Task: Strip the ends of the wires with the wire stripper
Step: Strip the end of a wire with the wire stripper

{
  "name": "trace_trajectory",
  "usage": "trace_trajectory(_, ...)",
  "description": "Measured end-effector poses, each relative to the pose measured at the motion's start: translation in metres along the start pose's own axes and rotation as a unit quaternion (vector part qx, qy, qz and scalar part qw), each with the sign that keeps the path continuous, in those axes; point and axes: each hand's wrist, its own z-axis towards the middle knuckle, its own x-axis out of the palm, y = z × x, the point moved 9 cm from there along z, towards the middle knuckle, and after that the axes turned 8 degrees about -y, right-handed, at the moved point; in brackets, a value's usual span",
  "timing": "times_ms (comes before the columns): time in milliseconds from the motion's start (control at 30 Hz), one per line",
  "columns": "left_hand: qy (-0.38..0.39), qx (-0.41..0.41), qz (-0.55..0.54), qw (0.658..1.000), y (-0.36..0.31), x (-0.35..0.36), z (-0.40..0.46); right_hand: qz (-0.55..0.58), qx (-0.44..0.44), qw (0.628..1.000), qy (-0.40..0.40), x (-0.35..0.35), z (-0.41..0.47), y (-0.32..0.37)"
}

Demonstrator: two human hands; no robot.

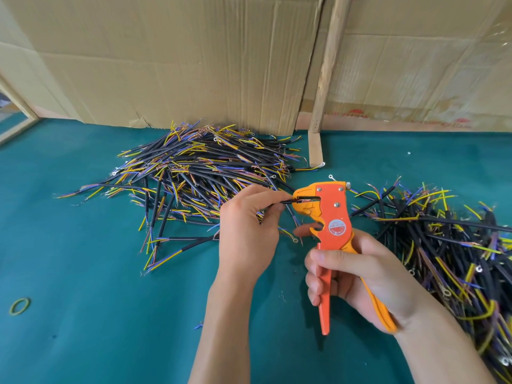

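Wire (288,201) sits fed into the wire stripper (329,217) mouth, pinched by the left hand (246,231) — right hand (360,275) wraps the handles; next, likely a firm squeeze.

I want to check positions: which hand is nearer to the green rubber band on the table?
Left. The left hand is right of the rubber band; the right hand is farther right.

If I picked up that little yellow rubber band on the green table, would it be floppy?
Probably floppy: the rubber band is a thin loop lying flat on the table. It looks very light for its size. It likely won't roll, since it lies on its side.
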Motion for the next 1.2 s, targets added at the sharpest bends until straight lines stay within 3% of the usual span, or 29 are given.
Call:
trace_trajectory(533,-0.013,0.005,0.012,1.000,-0.0009,-0.0012,0.0003,0.020,0.006,0.999,0.027,0.0027,-0.0012,0.0005)
trace_trajectory(1200,-0.017,0.011,0.021,1.000,-0.0024,-0.0007,0.0000,0.024,0.016,0.999,-0.039,-0.0003,0.0007,-0.0024)
